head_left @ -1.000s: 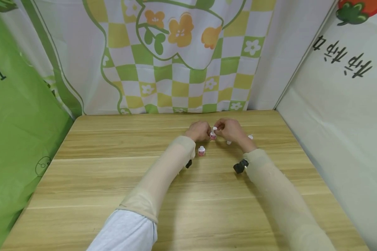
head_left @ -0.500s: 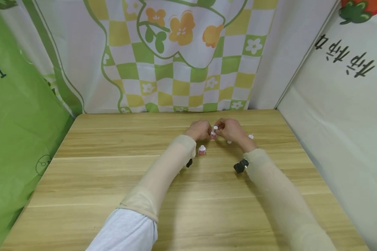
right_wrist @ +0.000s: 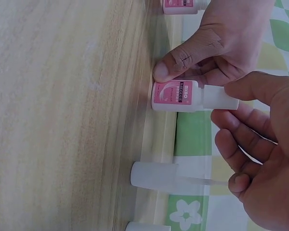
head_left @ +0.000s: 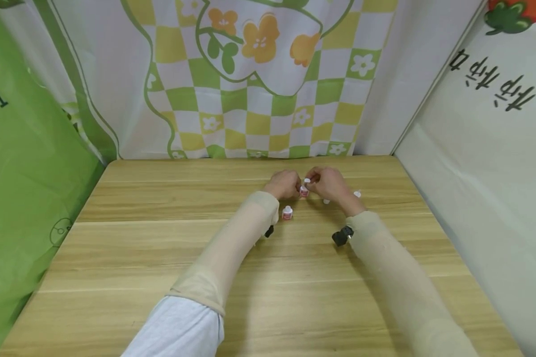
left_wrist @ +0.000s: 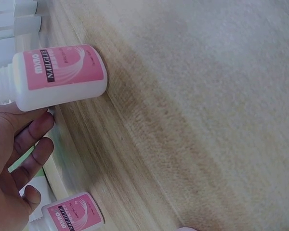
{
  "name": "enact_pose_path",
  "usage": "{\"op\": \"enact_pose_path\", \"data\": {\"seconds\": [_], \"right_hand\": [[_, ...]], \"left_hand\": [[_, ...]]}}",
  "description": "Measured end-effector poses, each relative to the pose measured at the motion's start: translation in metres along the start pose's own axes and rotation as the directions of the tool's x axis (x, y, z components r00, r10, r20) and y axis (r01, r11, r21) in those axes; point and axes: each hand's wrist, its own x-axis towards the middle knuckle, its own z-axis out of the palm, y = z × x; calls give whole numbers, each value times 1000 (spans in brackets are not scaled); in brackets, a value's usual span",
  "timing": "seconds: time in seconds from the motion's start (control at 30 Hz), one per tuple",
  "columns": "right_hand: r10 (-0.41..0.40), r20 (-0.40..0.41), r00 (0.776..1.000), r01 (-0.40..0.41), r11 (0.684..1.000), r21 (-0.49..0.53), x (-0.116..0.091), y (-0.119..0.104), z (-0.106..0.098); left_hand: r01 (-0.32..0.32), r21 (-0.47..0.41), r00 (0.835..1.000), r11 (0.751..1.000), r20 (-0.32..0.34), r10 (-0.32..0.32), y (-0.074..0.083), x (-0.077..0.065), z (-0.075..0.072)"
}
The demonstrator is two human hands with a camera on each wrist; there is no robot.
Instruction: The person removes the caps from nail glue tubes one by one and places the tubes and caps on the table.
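My left hand grips a small white nail glue bottle with a pink label, its thumb along the label in the right wrist view. Thumb and forefinger of my right hand pinch the white cap at the bottle's neck; its other fingers curl loosely. Nearer to me a second nail glue bottle stands upright and uncapped, large in the left wrist view. To the right of the held bottle, a loose white cap stands with a thin stem pointing up.
Another white cap stands farther right on the wooden table. Behind the table's far edge hangs a green and yellow checked curtain. Fabric walls flank both sides, with a green sheet on the left.
Both hands stay at the same bottle and cap, with only a slight shift of the head view. The second bottle and the loose caps stand where they were.
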Motion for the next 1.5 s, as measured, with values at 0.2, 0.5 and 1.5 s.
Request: {"op": "enact_pose_path", "data": {"seconds": [0.2, 0.5, 1.5], "right_hand": [[-24, 2, 1000, 24, 1000, -18, 1, 1, 1], [24, -12, 1000, -24, 1000, -5, 0, -2, 1], [9, -34, 999, -8, 1000, 9, -3, -4, -8]], "left_hand": [[1, -8, 1000, 1000, 3, -1, -1, 0, 0], [14, -26, 1000, 1000, 14, -14, -1, 0, 0], [8, -2, 1000, 1000, 6, -8, -1, 1, 1]]}}
